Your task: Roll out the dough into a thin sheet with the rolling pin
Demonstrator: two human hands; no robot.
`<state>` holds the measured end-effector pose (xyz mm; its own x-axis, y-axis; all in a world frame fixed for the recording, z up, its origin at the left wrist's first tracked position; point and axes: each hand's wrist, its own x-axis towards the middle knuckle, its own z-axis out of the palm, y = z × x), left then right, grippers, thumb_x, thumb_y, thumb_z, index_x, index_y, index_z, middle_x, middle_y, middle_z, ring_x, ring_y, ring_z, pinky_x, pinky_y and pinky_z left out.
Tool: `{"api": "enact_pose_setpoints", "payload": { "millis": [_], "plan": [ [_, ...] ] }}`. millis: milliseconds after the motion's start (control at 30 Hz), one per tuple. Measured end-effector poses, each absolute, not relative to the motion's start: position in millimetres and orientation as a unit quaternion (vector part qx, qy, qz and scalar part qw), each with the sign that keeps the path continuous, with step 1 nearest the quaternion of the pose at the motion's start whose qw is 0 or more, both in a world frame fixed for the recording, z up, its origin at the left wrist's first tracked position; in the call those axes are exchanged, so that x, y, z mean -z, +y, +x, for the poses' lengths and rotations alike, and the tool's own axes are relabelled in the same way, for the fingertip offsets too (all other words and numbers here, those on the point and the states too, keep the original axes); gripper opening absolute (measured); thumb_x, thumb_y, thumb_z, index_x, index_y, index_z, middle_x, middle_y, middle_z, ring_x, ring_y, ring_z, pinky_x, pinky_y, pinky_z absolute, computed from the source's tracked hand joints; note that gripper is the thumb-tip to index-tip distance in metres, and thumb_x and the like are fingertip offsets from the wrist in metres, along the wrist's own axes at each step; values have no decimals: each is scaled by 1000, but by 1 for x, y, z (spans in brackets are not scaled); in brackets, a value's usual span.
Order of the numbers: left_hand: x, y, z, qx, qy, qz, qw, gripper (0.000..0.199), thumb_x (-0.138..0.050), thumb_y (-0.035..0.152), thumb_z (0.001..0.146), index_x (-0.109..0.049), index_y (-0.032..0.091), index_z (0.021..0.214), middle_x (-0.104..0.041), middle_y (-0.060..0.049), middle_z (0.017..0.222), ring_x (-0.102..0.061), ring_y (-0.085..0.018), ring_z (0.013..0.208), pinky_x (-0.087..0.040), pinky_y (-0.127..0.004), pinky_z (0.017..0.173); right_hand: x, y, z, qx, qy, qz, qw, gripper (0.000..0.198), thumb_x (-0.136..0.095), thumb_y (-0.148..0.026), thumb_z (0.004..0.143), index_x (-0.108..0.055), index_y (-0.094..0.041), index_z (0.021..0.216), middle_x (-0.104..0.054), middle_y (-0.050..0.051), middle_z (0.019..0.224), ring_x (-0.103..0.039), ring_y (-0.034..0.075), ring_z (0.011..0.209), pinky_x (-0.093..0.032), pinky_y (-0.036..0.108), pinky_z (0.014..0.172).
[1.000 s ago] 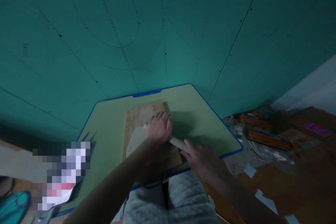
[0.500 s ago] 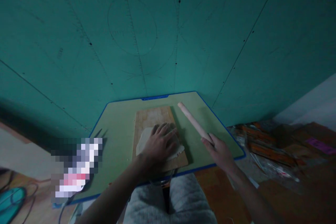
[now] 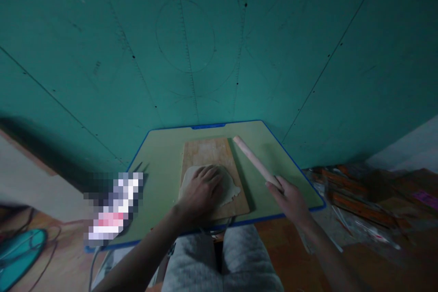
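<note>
My left hand [image 3: 201, 189] lies over the sheet of dough [image 3: 227, 185], its fingers bent a little and close together; whether their tips pinch the dough or only press on it, I cannot tell. The dough is flat on the wooden board [image 3: 205, 146], in its middle and nearer part, one side reaching the board's left edge and its ragged side facing the right edge. The board sits by the near edge of the pale green surface [image 3: 160, 159], just above my legs [image 3: 248, 255]. In my right hand [image 3: 290, 200] I have the rolling pin [image 3: 255, 159], fingers clamped round its near end, toward the surface's near right corner; the pin slants away, its tip just beside the board's far right corner. A pixelated item [image 3: 116, 205] is at the surface's left edge, and a green wall [image 3: 219, 54] rises behind the far edge.
</note>
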<state>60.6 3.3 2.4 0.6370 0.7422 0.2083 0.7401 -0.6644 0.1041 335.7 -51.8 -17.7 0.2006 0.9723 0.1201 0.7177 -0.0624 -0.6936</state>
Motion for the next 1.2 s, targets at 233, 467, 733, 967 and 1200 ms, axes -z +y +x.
{"api": "enact_pose_setpoints", "payload": {
  "millis": [233,467,733,967,1200],
  "plan": [
    [6,4,58,-115,367,923,4,44,-38,31,100,-47,16,140,-48,-11,147,-43,-27,135,-34,-49,111,18,-55,333,-202,-604,-699,327,43,-44,-64,84,-55,-23,79,-58,0,58,-56,19,55,-38,27,53],
    [10,5,17,-192,409,892,-2,34,-43,31,98,-62,21,123,-58,-12,135,-51,-28,126,-42,-49,106,15,-77,308,-250,-645,-660,291,41,-44,-55,88,-61,-19,98,-71,7,77,-67,23,71,-45,29,61],
    [-8,14,8,-248,498,830,33,37,-37,33,98,-56,17,125,-59,-13,127,-56,-26,118,-48,-45,99,-4,-92,271,-187,-724,-640,178,33,-51,-38,88,-64,-22,114,-77,9,93,-72,26,81,-45,31,63],
    [-3,35,50,-156,492,856,36,42,-35,38,99,-52,16,132,-53,-12,139,-44,-27,133,-38,-46,111,-5,-92,263,-104,-764,-628,106,24,-48,-39,90,-63,-21,97,-71,5,65,-62,18,52,-23,27,44],
    [2,43,72,-133,542,830,-2,46,-25,40,102,-55,17,127,-57,-14,135,-41,-32,136,-33,-57,111,7,-94,261,-72,-767,-633,70,31,-46,-45,92,-64,-21,94,-64,4,56,-53,15,41,-15,27,41]
  ]
}}
